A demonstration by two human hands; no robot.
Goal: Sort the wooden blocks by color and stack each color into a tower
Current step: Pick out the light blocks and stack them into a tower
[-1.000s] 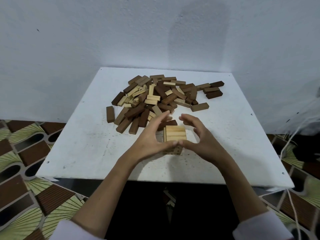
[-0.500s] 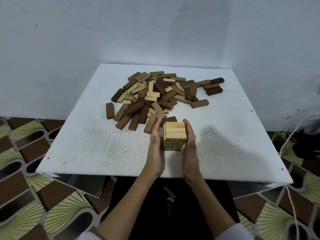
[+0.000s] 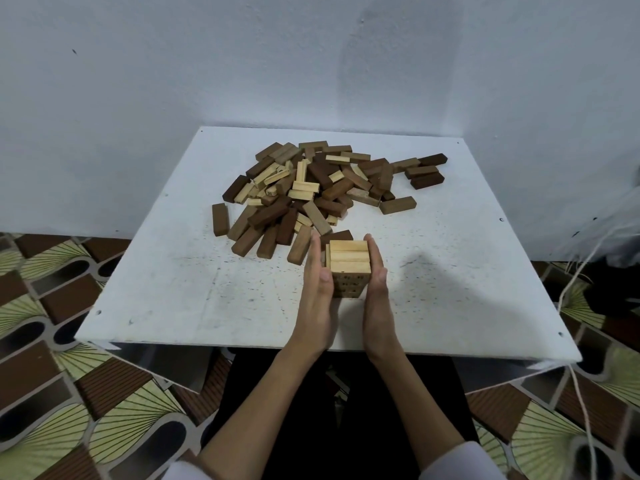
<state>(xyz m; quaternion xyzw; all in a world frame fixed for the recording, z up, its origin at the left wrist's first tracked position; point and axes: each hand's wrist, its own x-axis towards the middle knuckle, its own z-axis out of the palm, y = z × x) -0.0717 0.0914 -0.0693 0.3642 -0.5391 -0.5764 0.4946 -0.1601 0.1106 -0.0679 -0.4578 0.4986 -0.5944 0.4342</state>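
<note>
A short tower of light wooden blocks [image 3: 348, 261] stands on the white table [image 3: 194, 292], near its front middle. My left hand [image 3: 317, 289] lies flat against the tower's left side and my right hand [image 3: 375, 289] flat against its right side, fingers straight and pointing away from me. Behind the tower lies a loose pile of mixed blocks [image 3: 311, 195] in light, mid-brown and dark brown wood. A dark block [image 3: 337, 235] sits just behind the tower.
A few dark blocks [image 3: 424, 173] lie apart at the pile's right end, and one brown block [image 3: 220, 219] lies alone at its left. A pale wall rises behind the table. Patterned floor tiles surround it, and white cords [image 3: 585, 271] hang at the right.
My hands went from cupped around the tower's front to flat and parallel against its two sides. The view has shifted slightly.
</note>
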